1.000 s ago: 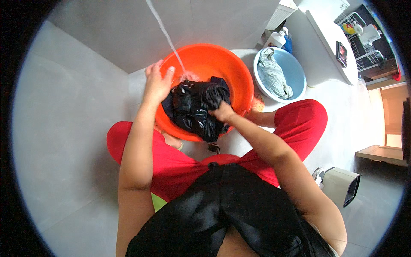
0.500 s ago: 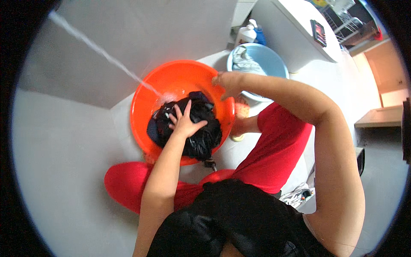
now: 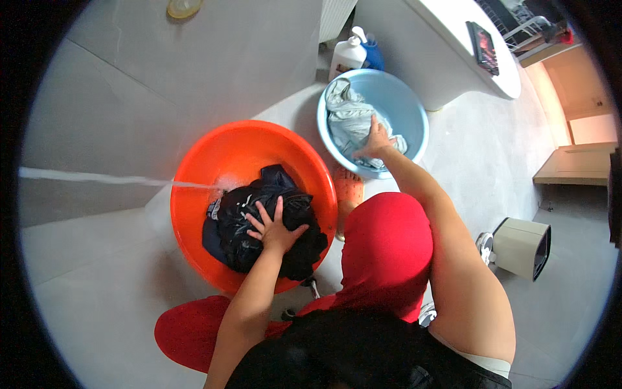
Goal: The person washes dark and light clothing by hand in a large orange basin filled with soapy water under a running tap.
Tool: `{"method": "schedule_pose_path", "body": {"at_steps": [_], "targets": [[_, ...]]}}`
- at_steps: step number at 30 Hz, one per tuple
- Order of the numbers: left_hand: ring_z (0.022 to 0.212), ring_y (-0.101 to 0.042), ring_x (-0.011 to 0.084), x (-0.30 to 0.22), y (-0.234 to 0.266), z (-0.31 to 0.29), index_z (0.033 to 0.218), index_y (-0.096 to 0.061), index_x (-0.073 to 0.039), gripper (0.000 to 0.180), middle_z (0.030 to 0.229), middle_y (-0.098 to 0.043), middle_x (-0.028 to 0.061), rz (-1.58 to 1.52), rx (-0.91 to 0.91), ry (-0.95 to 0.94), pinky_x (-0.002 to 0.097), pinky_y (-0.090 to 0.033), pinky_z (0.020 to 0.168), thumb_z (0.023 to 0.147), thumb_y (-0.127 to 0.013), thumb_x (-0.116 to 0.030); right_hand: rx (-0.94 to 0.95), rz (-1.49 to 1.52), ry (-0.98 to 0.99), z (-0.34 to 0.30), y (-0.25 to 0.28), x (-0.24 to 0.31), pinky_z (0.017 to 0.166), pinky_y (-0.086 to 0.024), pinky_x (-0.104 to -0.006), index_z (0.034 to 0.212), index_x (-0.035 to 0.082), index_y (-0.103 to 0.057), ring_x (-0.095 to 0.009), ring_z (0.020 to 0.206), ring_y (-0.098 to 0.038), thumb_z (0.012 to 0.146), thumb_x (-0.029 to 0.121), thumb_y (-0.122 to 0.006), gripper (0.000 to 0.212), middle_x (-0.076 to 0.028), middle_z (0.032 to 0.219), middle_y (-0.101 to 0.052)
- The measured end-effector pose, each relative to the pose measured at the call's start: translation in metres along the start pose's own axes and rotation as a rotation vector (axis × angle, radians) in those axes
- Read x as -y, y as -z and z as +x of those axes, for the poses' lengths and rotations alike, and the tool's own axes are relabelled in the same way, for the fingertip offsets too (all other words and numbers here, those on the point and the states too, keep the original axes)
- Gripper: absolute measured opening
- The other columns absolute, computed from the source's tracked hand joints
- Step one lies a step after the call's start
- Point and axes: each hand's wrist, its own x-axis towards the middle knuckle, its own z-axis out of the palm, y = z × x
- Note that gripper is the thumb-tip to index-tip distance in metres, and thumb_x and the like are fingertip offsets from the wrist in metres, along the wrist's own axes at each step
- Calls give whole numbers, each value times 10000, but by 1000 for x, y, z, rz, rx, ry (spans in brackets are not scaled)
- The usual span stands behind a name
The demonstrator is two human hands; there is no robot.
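Observation:
My left hand (image 3: 275,232) lies with spread fingers on a heap of wet black clothes (image 3: 243,249) in the orange basin (image 3: 194,152). A stream of water (image 3: 123,177) enters from the left and splashes beside that heap. Over in the light blue basin (image 3: 414,123), my right hand (image 3: 377,141) touches a pale grey-green garment (image 3: 350,120), thumb and fingers apart. Part of this garment is hidden under the hand.
A white pump bottle (image 3: 348,57) and a blue container (image 3: 373,53) stand behind the blue basin. On the white ledge (image 3: 447,35) lies a phone (image 3: 483,48). A beige bin (image 3: 518,246) is at the right. My orange clog (image 3: 350,187) sits between the basins.
My right hand has gone from the orange basin's right rim into the blue basin, onto the pale garment. My left hand stays spread on the black clothes. The view has shifted.

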Motion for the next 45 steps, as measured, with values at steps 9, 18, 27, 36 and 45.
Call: {"method": "schedule_pose_path", "body": {"at_steps": [9,18,27,36,45], "targets": [[1333,163,516,-2,2,2,1441,8,-441,1102,1506,185,175,8,29,3,692,-7,1018,609,-658,-725,-253,435,-2,5,23,-22,849,-483,-393,1114,57,-549,-345,975,-610,561,200,-756,607,-178,1007,-651],[1366,116,468,15,13,-14,1449,-20,-418,1033,1530,92,157,-140,25,-124,647,-39,1053,672,-648,-682,-473,576,542,-80,171,-28,811,-490,-338,1081,2,-594,-207,904,-633,565,124,-795,567,-129,956,-673],[1361,-159,426,72,13,-55,1473,-100,-215,966,1485,-53,277,-702,-338,-331,471,-216,1093,756,-672,-518,-702,523,877,-191,298,49,811,-515,-342,1088,37,-614,-186,899,-644,670,161,-798,473,-114,962,-675],[1356,-144,431,-32,89,-98,1425,38,33,1273,1447,-105,319,-837,-565,-751,452,-167,1119,609,-830,-415,-813,1095,1120,-332,393,113,694,-515,-294,1074,-40,-576,-188,769,-608,638,-95,-577,439,-108,942,-622],[1128,-503,211,-114,183,-102,1200,-508,-89,396,1240,-542,56,-1893,459,-888,415,-416,962,888,-580,-321,-370,1362,1372,-385,412,139,713,-546,-335,934,-71,-601,-232,759,-637,705,-52,-633,232,-142,870,-633]]}}
